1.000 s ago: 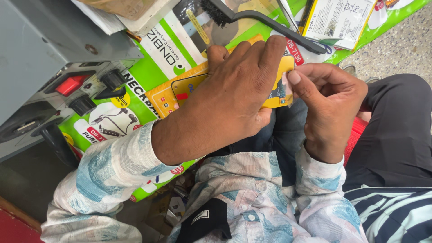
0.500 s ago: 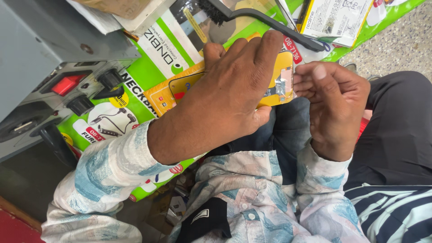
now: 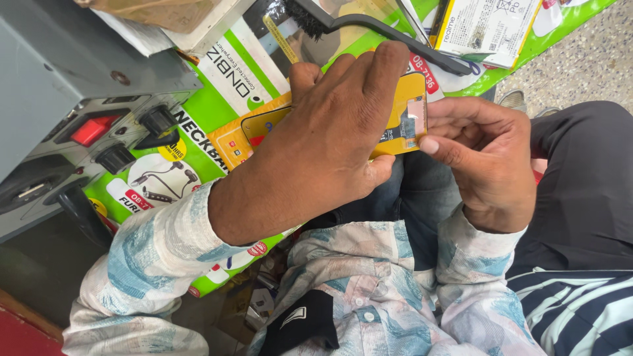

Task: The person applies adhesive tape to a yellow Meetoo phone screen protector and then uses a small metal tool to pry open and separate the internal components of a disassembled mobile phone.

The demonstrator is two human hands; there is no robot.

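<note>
Head view, only view. Left hand (image 3: 330,138) at frame centre lies flat over a yellow flat panel (image 3: 402,115), fingers close together and pressed down on it; the hand hides most of the panel, only its right end and a strip at the left edge show. Right hand (image 3: 484,158) at centre right, fingers curled, thumb tip pressed against the panel's right edge beside a small pinkish patch (image 3: 417,109), probably a connector or flex piece, too small to be sure. Panel rests over a green printed sheet (image 3: 198,79) covering the surface. Black brush (image 3: 369,26) at upper centre, handle partly behind the left fingers. White printed box (image 3: 484,26) at upper right, cut off by the frame top. Grey device (image 3: 72,86) with red switch and black knobs at upper left, cut off at the left. Patterned sleeves fill the bottom of the frame. Dark trousers at right, partly cropped.
</note>
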